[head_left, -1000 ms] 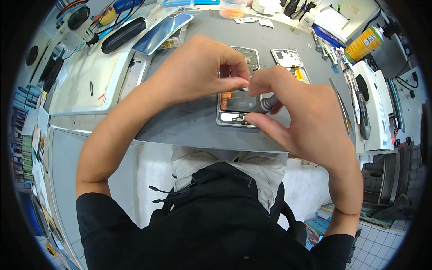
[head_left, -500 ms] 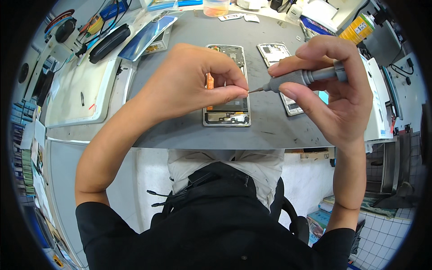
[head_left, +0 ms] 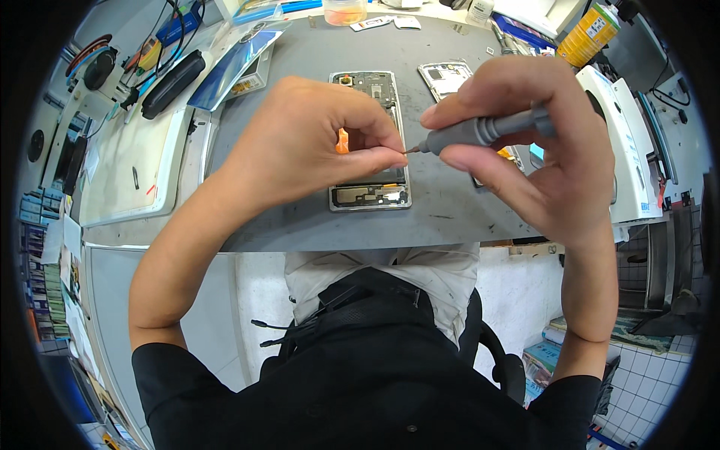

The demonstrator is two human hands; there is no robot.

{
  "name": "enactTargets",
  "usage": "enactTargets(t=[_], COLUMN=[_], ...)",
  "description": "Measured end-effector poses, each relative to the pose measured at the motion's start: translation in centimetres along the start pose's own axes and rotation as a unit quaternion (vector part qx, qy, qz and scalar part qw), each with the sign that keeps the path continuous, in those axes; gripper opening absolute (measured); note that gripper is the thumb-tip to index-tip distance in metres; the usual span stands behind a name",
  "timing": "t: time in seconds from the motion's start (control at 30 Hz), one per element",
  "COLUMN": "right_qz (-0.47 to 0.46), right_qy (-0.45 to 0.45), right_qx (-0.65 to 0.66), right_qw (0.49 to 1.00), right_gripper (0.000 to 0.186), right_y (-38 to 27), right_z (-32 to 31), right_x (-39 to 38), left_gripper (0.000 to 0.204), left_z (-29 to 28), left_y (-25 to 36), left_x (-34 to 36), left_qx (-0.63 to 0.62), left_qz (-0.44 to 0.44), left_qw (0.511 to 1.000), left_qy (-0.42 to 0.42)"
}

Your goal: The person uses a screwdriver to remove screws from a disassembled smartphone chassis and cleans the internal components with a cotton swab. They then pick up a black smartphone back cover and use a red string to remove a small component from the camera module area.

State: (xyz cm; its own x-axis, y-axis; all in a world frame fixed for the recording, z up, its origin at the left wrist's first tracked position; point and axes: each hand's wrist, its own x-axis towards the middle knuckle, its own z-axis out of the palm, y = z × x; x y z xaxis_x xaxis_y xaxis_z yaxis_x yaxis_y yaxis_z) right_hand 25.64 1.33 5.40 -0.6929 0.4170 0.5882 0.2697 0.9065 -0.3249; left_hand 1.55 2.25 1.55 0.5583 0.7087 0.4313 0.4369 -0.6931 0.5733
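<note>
My left hand (head_left: pixel 300 139) is closed in a pinch over an opened phone (head_left: pixel 370 197), which lies on the grey mat with its inner parts bare. Between thumb and forefinger it grips something too small to make out, where the thin bit of a grey precision screwdriver (head_left: pixel 474 133) ends. My right hand (head_left: pixel 564 172) holds that screwdriver by its handle, almost level, pointing left. An orange flex part (head_left: pixel 343 141) shows behind the left fingers. Partly hidden beneath my right hand is a second opened phone (head_left: pixel 444 79).
A pale tray (head_left: pixel 135 176) stands at the left, near a microscope-like stand (head_left: pixel 90 79). A blue glossy sheet (head_left: pixel 232 67) leans over a box. At the back are a clear cup (head_left: pixel 345 11) and small white pieces (head_left: pixel 373 23). A yellow can (head_left: pixel 590 35) and white device (head_left: pixel 626 142) stand right.
The view has shifted slightly, moving the mat and phones a little to the left. My right fingers have turned the screwdriver handle slightly; the left pinch stays at its tip.
</note>
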Motion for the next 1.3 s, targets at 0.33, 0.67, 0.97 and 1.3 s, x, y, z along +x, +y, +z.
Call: enactTargets(t=[0.33,0.67,0.97,1.3], right_qz=[0.046,0.084,0.102,0.138], right_qy=[-0.039,-0.068,-0.097,-0.200], right_qx=[0.022,0.075,0.074,0.048], right_qw=[0.998,0.991,0.987,0.969], right_gripper=[0.040,0.037,0.036,0.037], right_y=[-0.3,-0.4,-0.7,-2.1], right_z=[0.4,1.3,1.3,0.8], right_x=[-0.8,-1.2,-0.8,0.7], left_gripper=[0.014,0.022,0.024,0.022], left_z=[0.8,1.5,1.0,0.5], left_y=[0.5,0.0,0.5,0.2], left_x=[-0.6,-1.6,-1.2,-1.3], left_qx=[-0.057,-0.070,-0.080,-0.064], left_qz=[-0.047,-0.003,-0.039,-0.031], left_qw=[0.992,0.989,0.985,0.985], left_qy=[-0.100,-0.132,-0.146,-0.156])
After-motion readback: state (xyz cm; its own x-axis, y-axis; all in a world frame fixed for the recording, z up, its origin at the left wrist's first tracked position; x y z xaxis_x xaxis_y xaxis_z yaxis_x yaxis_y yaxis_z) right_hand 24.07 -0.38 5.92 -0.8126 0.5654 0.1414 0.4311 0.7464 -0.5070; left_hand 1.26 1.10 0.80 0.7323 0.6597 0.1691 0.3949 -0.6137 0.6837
